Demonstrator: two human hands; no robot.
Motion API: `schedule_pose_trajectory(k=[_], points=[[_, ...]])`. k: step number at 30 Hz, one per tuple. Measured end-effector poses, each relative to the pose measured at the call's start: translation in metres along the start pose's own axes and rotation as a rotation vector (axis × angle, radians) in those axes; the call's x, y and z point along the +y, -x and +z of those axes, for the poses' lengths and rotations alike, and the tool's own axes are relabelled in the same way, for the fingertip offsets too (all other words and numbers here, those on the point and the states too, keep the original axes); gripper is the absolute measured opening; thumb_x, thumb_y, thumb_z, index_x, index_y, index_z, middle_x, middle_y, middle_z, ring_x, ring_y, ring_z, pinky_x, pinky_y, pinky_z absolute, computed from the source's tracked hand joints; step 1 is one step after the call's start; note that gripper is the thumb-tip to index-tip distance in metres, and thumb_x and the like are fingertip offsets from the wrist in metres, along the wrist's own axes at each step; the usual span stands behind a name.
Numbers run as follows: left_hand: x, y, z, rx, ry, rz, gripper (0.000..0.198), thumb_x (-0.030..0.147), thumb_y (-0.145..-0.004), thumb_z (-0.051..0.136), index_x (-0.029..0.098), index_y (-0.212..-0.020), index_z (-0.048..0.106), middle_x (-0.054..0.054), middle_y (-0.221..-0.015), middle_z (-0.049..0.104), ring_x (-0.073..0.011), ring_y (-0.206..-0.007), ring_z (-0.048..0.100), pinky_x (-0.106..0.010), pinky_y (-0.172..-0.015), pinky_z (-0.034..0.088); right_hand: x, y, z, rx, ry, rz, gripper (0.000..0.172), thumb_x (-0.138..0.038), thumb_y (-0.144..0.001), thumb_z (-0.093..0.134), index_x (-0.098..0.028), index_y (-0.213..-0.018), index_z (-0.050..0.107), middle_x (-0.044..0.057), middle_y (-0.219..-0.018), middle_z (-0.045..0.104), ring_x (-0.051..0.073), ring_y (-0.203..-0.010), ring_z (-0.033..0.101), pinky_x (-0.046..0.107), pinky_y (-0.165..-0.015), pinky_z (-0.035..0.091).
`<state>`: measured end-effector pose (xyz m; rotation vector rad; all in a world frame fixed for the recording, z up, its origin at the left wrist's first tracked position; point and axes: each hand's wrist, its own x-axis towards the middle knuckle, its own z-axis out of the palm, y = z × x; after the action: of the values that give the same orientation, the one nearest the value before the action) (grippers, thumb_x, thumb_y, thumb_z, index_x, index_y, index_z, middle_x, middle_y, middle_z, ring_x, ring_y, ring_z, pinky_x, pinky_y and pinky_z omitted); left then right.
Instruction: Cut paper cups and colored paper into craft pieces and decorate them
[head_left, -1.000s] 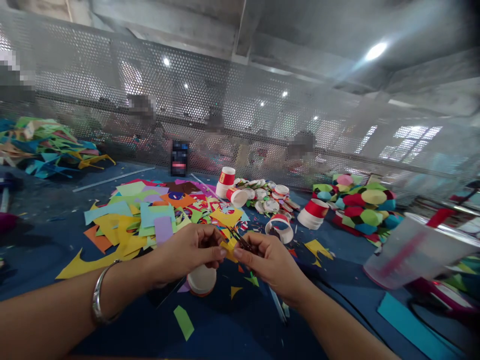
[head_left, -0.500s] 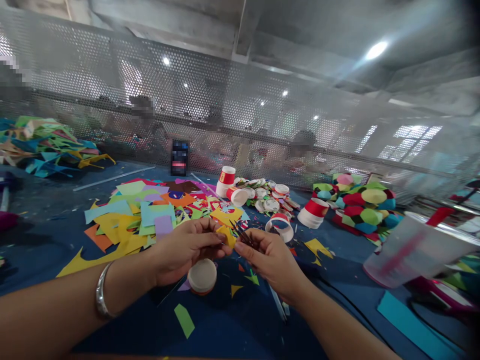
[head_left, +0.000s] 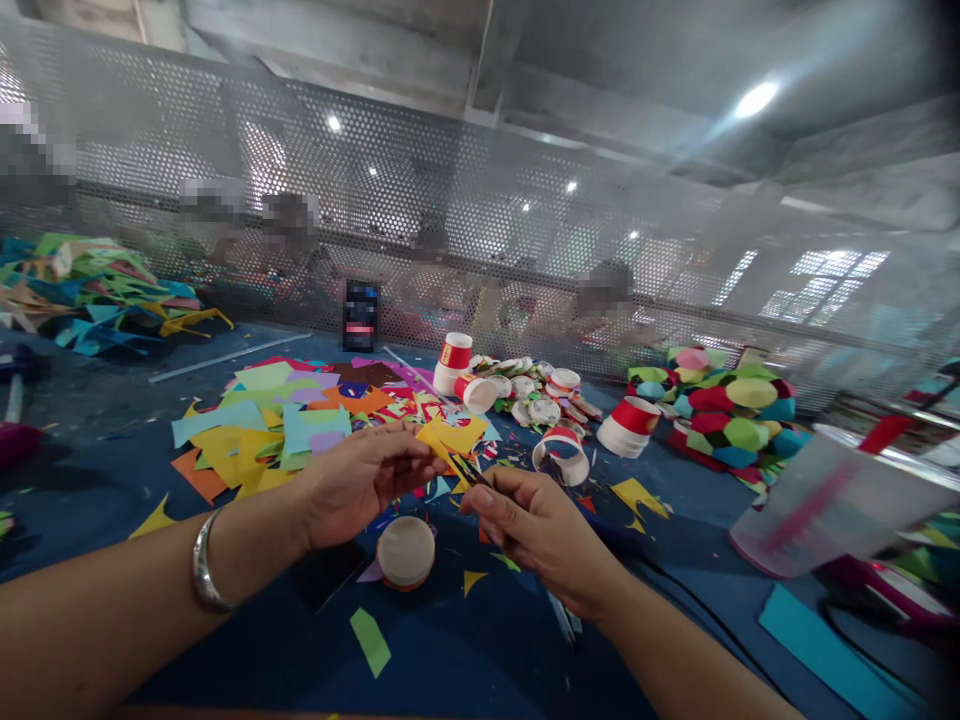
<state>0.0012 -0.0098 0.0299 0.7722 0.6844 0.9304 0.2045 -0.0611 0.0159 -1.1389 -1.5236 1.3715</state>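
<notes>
My left hand (head_left: pixel 386 470), with a silver bangle (head_left: pixel 208 560) at its wrist, pinches a piece of yellow paper (head_left: pixel 444 447) by its edge. Small dark scissors (head_left: pixel 471 472) are gripped in my right hand (head_left: pixel 517 510). Their blades point up and left and lie against the yellow paper; whether they are parted is hard to see. Below my hands stands a round, pale-topped stack (head_left: pixel 406 550) with an orange edge underneath. Small scraps lie around it, among them a green one (head_left: pixel 370 642) and a yellow triangle (head_left: pixel 472 581).
Coloured paper sheets (head_left: pixel 255 420) are heaped behind my left hand. Red and white paper cups (head_left: pixel 630 425) and a pile of round discs (head_left: pixel 536 390) lie farther back. At right are a translucent cup (head_left: pixel 817 500), a patchwork of coloured pieces (head_left: pixel 739 410) and blue paper (head_left: pixel 817 650).
My left hand has shifted slightly up and left, and more of the yellow paper shows. My right hand has turned, with the scissors now lying against the paper.
</notes>
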Motion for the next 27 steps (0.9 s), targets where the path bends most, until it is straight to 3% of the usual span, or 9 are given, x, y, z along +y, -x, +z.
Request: schedule_pose_trajectory(k=[8, 18, 27], points=[[0.002, 0.002, 0.003, 0.061, 0.031, 0.006, 0.019, 0.000, -0.085, 0.055, 0.012, -0.071, 0.062, -0.006, -0.071, 0.072, -0.0106, -0.064, 0.071, -0.015, -0.065, 0.057, -0.005, 0.001, 0.002, -0.008, -0.100, 0.007, 0.041, -0.052, -0.095, 0.054, -0.014, -0.083, 0.066, -0.007, -0.052, 0.045, 0.002, -0.036, 0.024, 0.019, -0.036, 0.012], [-0.002, 0.002, -0.003, -0.097, -0.027, 0.094, 0.014, 0.005, -0.080, 0.066, 0.015, -0.083, 0.058, -0.001, -0.078, 0.071, -0.0105, -0.072, 0.071, -0.018, -0.074, 0.056, -0.005, 0.002, 0.002, -0.011, -0.103, 0.016, 0.039, -0.051, -0.094, 0.056, -0.015, -0.085, 0.067, -0.007, -0.053, 0.045, 0.002, -0.038, 0.022, 0.019, -0.036, 0.010], [-0.013, 0.004, 0.003, -0.170, -0.171, 0.220, 0.029, 0.010, -0.078, 0.072, 0.019, -0.095, 0.051, 0.001, -0.083, 0.070, -0.0114, -0.073, 0.069, -0.021, -0.072, 0.051, -0.006, 0.004, -0.001, -0.052, -0.174, 0.034, 0.039, -0.052, -0.094, 0.057, -0.015, -0.085, 0.067, -0.007, -0.056, 0.042, 0.001, -0.038, 0.020, 0.018, -0.035, 0.009]])
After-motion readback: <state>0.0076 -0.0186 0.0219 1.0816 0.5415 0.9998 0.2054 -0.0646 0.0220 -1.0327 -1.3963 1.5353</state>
